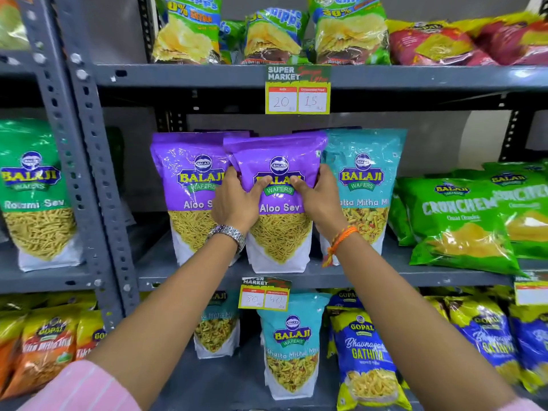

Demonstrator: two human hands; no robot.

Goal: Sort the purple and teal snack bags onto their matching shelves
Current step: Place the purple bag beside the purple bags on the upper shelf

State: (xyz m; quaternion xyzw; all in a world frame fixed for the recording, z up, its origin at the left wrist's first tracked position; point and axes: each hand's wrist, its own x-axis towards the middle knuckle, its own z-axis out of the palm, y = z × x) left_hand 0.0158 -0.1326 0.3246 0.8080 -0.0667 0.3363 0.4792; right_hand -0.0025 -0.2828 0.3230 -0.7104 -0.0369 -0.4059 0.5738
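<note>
Furthest left of the fingers, on the neighbouring rack, stood a green bag (pixel 35 194). Just left of the left hand (pixel 237 200) a purple bag (pixel 189 191) stood upright on the middle shelf (pixel 444 278), partly hidden behind that hand. The left hand, with a metal watch (pixel 229 234) at the wrist, gripped the left edge of a second purple bag (pixel 278 203): thumb curled over the front across the logo, the other fingers tucked behind the edge. This held bag stood upright between the two hands, its base on the front of the middle shelf. The right hand (pixel 318 197), with an orange thread band (pixel 341 240) at the wrist, clasped the bag's right edge the same way, thumb on the front. Just right of its fingers, a teal bag (pixel 367 185) stood touching the held bag. Farther right lay bright green bags (pixel 456 221). Below the hands, on the lower shelf, stood another teal bag (pixel 292 345).
</note>
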